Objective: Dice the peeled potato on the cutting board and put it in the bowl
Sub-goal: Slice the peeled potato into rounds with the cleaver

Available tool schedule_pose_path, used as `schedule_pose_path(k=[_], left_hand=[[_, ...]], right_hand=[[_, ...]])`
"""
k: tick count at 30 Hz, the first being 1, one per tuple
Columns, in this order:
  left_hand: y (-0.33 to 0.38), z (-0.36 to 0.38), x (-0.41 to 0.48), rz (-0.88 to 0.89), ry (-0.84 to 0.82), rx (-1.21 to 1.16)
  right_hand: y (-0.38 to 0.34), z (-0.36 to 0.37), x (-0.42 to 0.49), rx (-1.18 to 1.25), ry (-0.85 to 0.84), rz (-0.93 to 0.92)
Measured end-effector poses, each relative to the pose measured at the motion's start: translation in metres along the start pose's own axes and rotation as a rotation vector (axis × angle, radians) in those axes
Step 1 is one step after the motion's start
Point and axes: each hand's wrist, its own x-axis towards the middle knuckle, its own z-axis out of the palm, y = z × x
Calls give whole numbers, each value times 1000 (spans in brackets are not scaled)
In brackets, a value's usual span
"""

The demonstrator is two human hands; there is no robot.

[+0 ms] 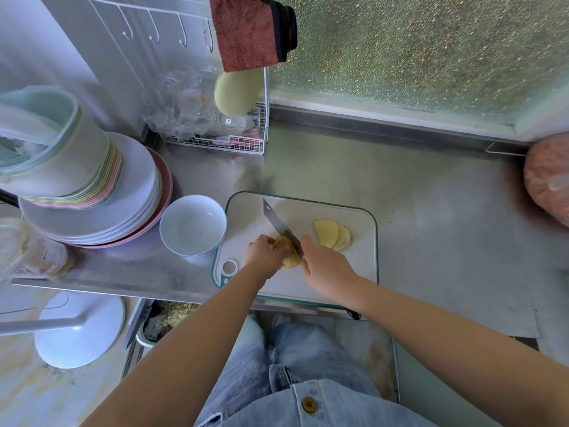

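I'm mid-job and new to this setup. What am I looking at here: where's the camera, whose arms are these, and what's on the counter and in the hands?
There is no machine here. A person works with bare hands, and the single picture comes from a wide-angle camera on their head, looking down, so the arms reach in from the bottom. The left hand holds the potato steady on the cutting board. The right hand grips the knife, whose blade is set against the potato. A few cut slices lie on the board to the right. A white bowl, apparently empty, stands just left of the board, with a stack of plates beyond it, all on a steel counter.
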Motion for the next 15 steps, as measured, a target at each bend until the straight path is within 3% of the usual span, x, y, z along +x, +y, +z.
schedule_pose_path(k=[7, 15], left_hand=[[0, 1, 0, -12, -16, -19], [-2, -1, -3, 7, -18, -97]], right_hand=[[2, 18, 2, -20, 6, 2], [23, 9, 8, 172, 17, 138]])
